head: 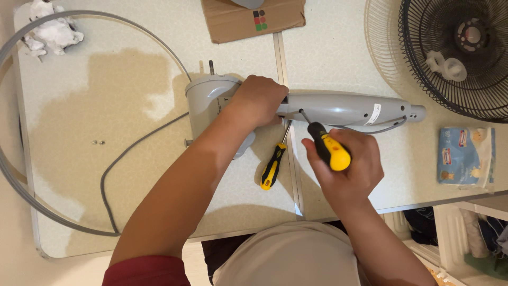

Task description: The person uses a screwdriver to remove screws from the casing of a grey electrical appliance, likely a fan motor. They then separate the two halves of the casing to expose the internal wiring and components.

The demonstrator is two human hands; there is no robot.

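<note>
A grey fan body (338, 108) lies sideways across the white table (106, 106), motor housing (206, 98) at its left end and neck pointing right. My left hand (256, 100) clasps the joint between housing and neck. In my right hand (346, 169) is a yellow-and-black screwdriver (328, 148), its tip set against the underside of the neck. A second yellow-and-black screwdriver (272, 167) rests on the table just below the fan body, between my two hands.
A black wire fan guard (460, 53) sits at the top right, over a white guard (381, 42). A grey cable (121, 164) and guard ring (10, 175) loop at left. Two small screws (98, 142), crumpled tissue (50, 29), cardboard (254, 18) and a wipes pack (465, 156) lie around.
</note>
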